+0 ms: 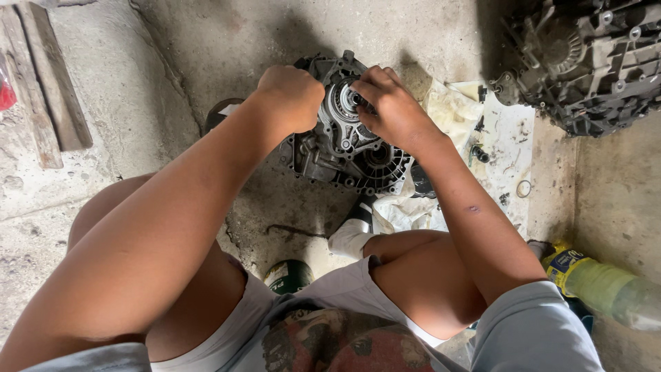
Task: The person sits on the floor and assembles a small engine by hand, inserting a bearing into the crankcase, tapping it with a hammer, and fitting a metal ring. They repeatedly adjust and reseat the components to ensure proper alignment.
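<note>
Item: grey cast-metal gearbox housing (344,148), ribbed and grimy, lay open-faced on the cracked concrete floor (206,41); its round toothed gear pack (342,103) sat seated in the upper bore, while the lower bore showed dark, so the work was judged partway. The left hand (292,96) was fisted over the housing's upper left rim, contents hidden; the right hand (389,103) pinched narrowly at the pack's centre. Right of the housing: stained cloth (451,110), loose rings, greenish plastic bottle (602,286); upper right, a second casting (585,62).
</note>
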A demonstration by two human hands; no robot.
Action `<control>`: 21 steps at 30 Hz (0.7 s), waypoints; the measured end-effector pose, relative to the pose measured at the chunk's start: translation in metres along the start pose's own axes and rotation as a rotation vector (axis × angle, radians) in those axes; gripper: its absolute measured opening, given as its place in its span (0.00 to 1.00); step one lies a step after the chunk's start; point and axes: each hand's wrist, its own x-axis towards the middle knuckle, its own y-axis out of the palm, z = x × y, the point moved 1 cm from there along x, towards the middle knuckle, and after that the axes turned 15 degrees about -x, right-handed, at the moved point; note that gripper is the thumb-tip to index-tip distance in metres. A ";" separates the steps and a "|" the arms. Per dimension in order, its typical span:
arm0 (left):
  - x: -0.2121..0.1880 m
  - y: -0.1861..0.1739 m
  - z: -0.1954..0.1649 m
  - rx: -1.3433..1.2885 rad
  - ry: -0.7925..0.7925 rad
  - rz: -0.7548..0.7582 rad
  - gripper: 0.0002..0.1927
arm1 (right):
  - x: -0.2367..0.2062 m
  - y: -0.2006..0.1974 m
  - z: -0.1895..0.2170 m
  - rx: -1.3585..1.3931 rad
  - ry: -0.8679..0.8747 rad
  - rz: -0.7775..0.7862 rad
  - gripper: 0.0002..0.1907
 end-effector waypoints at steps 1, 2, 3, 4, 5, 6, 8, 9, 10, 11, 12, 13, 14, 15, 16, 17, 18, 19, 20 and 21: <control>0.000 0.001 0.001 0.001 0.002 0.003 0.09 | 0.000 -0.001 0.000 0.010 -0.002 0.002 0.24; 0.000 0.001 0.001 0.001 0.004 0.006 0.09 | 0.000 -0.002 0.000 0.021 -0.004 0.005 0.24; 0.000 0.002 0.001 0.001 0.007 0.011 0.10 | 0.000 -0.002 0.000 0.020 -0.014 -0.007 0.24; 0.000 0.003 0.001 -0.005 0.009 0.004 0.10 | 0.000 -0.003 0.000 0.017 -0.022 -0.018 0.23; 0.001 0.003 0.001 -0.011 0.011 -0.005 0.10 | 0.000 -0.004 0.000 0.014 -0.031 -0.032 0.23; 0.001 0.003 0.001 -0.016 0.013 -0.013 0.10 | -0.001 -0.004 0.001 0.005 -0.028 -0.027 0.22; 0.001 0.004 0.000 -0.015 0.021 -0.019 0.11 | -0.001 -0.005 0.001 -0.011 -0.021 -0.017 0.22; 0.001 0.004 0.000 -0.014 0.025 -0.021 0.11 | -0.001 -0.005 0.002 -0.002 -0.014 -0.008 0.23; 0.001 0.004 -0.001 -0.013 0.014 -0.009 0.11 | -0.001 -0.005 0.002 0.005 -0.007 0.001 0.24; 0.002 0.004 -0.002 -0.012 0.004 0.003 0.11 | 0.000 -0.005 0.002 0.012 0.000 0.009 0.26; 0.002 0.003 -0.003 -0.011 -0.007 0.015 0.11 | 0.000 -0.005 0.002 0.014 -0.001 0.007 0.27; 0.001 0.003 -0.003 -0.009 0.000 0.008 0.11 | 0.000 -0.005 0.002 0.017 -0.001 0.007 0.27; 0.001 0.003 -0.004 -0.008 0.007 0.001 0.11 | 0.000 -0.004 0.002 0.020 -0.002 0.009 0.28; 0.000 0.003 -0.004 -0.008 0.012 -0.007 0.11 | 0.000 -0.004 0.002 0.020 -0.003 0.001 0.28; 0.000 0.003 -0.005 -0.010 0.009 0.002 0.11 | 0.001 -0.003 0.002 0.021 -0.005 -0.006 0.28; 0.000 0.003 -0.005 -0.013 0.005 0.013 0.11 | 0.001 -0.002 0.002 0.024 -0.007 -0.013 0.27; -0.001 0.002 -0.005 -0.015 0.001 0.024 0.11 | 0.001 -0.002 0.002 0.035 -0.003 -0.012 0.27; -0.001 0.002 -0.005 -0.016 0.008 0.011 0.11 | 0.001 -0.001 0.001 0.044 0.003 -0.011 0.26; -0.002 0.001 -0.005 -0.018 0.015 -0.002 0.11 | 0.001 -0.002 0.001 0.053 0.008 -0.009 0.26; -0.002 0.001 -0.006 -0.019 0.021 -0.013 0.10 | 0.001 -0.001 0.001 0.049 0.006 0.000 0.26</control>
